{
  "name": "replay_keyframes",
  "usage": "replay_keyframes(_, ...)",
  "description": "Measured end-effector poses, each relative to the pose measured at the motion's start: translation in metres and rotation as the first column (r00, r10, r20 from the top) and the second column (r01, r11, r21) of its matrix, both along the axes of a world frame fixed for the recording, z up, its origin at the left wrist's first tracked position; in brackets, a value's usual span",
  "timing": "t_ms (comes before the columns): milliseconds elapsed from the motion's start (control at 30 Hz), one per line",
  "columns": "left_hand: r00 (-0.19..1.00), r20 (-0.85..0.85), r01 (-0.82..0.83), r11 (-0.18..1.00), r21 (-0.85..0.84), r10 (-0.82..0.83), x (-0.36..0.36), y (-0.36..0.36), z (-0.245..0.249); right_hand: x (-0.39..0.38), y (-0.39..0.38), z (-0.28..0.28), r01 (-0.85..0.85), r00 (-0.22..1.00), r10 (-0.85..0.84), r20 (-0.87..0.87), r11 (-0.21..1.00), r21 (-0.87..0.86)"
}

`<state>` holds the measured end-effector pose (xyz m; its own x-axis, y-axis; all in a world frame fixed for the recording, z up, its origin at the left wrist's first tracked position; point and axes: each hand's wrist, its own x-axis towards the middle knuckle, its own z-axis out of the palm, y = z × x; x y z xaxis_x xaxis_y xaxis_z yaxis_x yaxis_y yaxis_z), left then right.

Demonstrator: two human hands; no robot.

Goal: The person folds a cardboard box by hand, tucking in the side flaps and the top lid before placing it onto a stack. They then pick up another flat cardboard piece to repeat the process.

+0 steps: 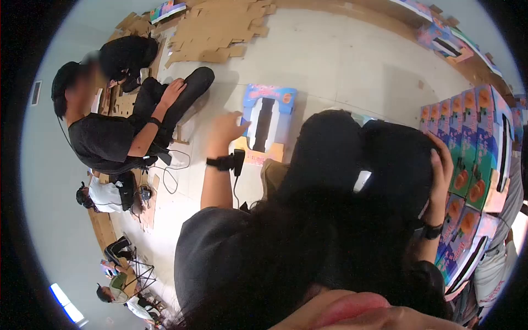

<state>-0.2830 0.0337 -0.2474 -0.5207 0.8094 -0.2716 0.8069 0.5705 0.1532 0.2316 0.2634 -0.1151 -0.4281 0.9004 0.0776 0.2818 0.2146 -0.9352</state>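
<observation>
My left hand [227, 131] is stretched out low over the floor, slightly blurred, its fingers apart and the tips at the left edge of a colourful printed carton [283, 118]. That carton lies flat, with a white panel and a long dark strip down its middle. A black wristband with a small cabled device [237, 160] sits on my left wrist. My right hand [441, 168] rests on the outer side of my dark-trousered right knee [404, 148], fingers extended and holding nothing. Beside it rises a stack of similar printed cartons [465, 143].
A person in black [102, 137] sits to the left, a hand on the knee; other people sit further along that side. Flattened cardboard [214, 30] covers floor at the back. More cartons [445, 44] stand along the far right. A thin cable [175, 190] loops across the floor.
</observation>
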Motion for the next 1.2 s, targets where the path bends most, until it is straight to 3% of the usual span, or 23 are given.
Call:
replay_keyframes(33,0.985,0.170,-0.014,0.999,-0.046,0.021,-0.009,0.008,-0.032,0.002,0.006,-0.001,0.008,0.998,-0.009,0.057,1.000,0.021)
replay_keyframes(100,0.958,0.285,0.074,0.977,-0.198,-0.015,-0.033,0.002,-0.115,0.004,0.012,-0.007,0.010,1.000,-0.010,0.009,1.000,-0.017)
replay_keyframes(167,0.964,0.259,0.142,0.935,-0.326,-0.056,-0.021,-0.003,-0.162,0.005,0.016,-0.004,0.043,0.999,-0.042,0.028,0.999,-0.025)
replay_keyframes(233,0.876,0.481,0.158,0.956,-0.247,-0.021,-0.014,-0.014,-0.209,0.010,0.020,-0.008,0.073,0.997,-0.072,0.023,0.996,-0.043)
replay_keyframes(267,0.895,0.443,0.129,0.981,-0.142,-0.053,-0.010,-0.026,-0.246,0.018,0.024,-0.014,0.082,0.997,-0.082,0.009,0.995,-0.060)
replay_keyframes(300,0.928,0.367,0.079,0.933,-0.352,0.060,-0.001,-0.018,-0.246,0.025,0.028,-0.018,0.092,0.996,-0.092,-0.004,0.993,-0.076)
replay_keyframes(367,0.963,0.179,-0.098,0.879,-0.467,0.202,0.025,-0.006,-0.226,0.032,0.034,-0.021,0.090,0.996,-0.088,0.035,0.994,-0.062)
replay_keyframes(467,0.906,0.263,-0.183,0.867,-0.463,0.332,0.024,-0.025,-0.283,0.031,0.037,-0.019,0.086,0.996,-0.083,0.042,0.993,-0.079)
replay_keyframes(567,0.731,0.533,-0.255,0.895,-0.366,0.426,0.003,-0.059,-0.368,0.030,0.039,-0.020,0.090,0.996,-0.087,0.038,0.991,-0.099)
replay_keyframes(600,0.431,0.763,-0.243,0.876,-0.416,0.482,0.016,-0.023,-0.294,0.033,0.040,-0.023,0.085,0.996,-0.084,0.017,0.990,-0.112)
replay_keyframes(700,0.315,0.781,-0.260,0.840,-0.476,0.540,0.012,-0.028,-0.315,0.032,0.043,-0.025,0.087,0.996,-0.085,0.022,0.988,-0.125)
replay_keyframes(733,0.447,0.782,-0.348,0.890,-0.296,0.434,0.014,-0.047,-0.352,0.030,0.044,-0.025,0.091,0.996,-0.087,0.036,0.988,-0.124)
replay_keyframes(833,0.763,0.511,-0.240,0.907,-0.345,0.396,0.035,-0.013,-0.275,0.020,0.042,-0.020,0.109,0.990,-0.102,0.095,0.991,-0.077)
replay_keyframes(933,0.923,0.294,-0.145,0.932,-0.333,0.249,0.055,0.004,-0.246,0.018,0.040,-0.019,0.138,0.989,-0.134,0.056,0.989,-0.062)
replay_keyframes(967,0.960,0.216,-0.109,0.946,-0.306,0.180,0.059,0.008,-0.239,0.017,0.038,-0.018,0.148,0.988,-0.145,0.053,0.988,-0.053)
replay_keyframes(1200,0.973,0.232,-0.002,0.998,0.060,-0.012,0.061,0.033,-0.180,0.015,0.028,-0.012,0.176,0.984,-0.176,0.042,0.984,0.000)
